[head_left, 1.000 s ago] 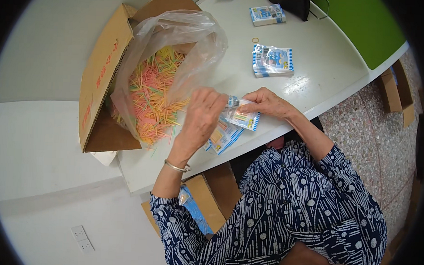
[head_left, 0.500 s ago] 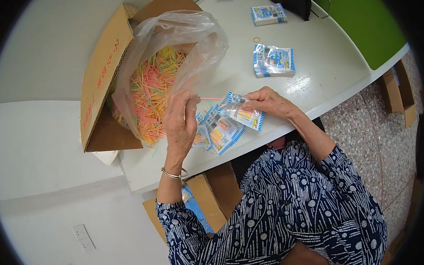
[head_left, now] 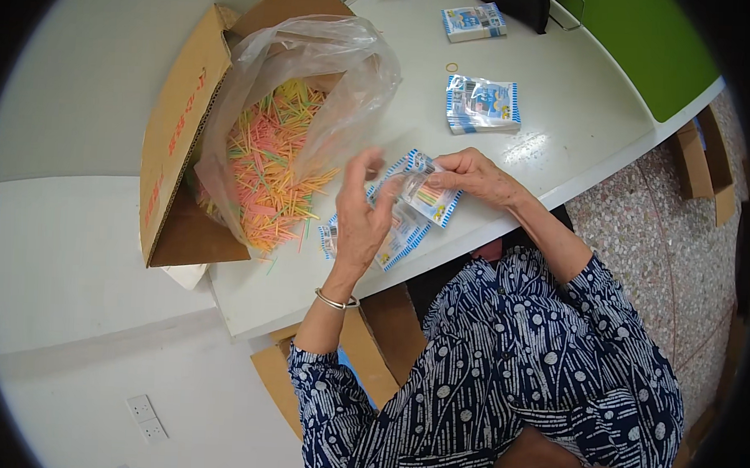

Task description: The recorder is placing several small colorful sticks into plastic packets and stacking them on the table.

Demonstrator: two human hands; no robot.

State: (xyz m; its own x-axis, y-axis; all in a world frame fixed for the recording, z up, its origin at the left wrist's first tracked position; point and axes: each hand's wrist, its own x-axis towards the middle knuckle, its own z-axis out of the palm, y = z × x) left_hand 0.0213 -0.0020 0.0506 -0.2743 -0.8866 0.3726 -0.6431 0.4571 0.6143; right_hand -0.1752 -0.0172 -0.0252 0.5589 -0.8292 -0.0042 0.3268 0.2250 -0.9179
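My right hand (head_left: 480, 180) pinches a small clear packet (head_left: 433, 200) with blue-striped ends, and coloured thin sticks show inside it. At its left end is my left hand (head_left: 364, 225), fingers apart and partly smeared by motion; I make out nothing in them. Whether its thumb touches the packet, I cannot tell. Beneath both hands lie more such packets (head_left: 406, 240), partly covered by the left hand. To the left, many loose pink, yellow, orange and green sticks (head_left: 269, 158) fill a clear plastic bag (head_left: 356, 91) inside a tilted cardboard box (head_left: 183, 134).
Two stacks of flat packets, a nearer stack (head_left: 483, 105) and a farther stack (head_left: 474, 22), stand on the white table (head_left: 582, 101). A rubber band (head_left: 452, 67) lies between them. A black object (head_left: 519, 6) sits at the back. Below the table edge is an open carton (head_left: 370, 342).
My left hand has moved right to the held packet, its fingers spreading. The pink stick it held no longer shows in it. My right hand keeps its packet, now slightly more tilted.
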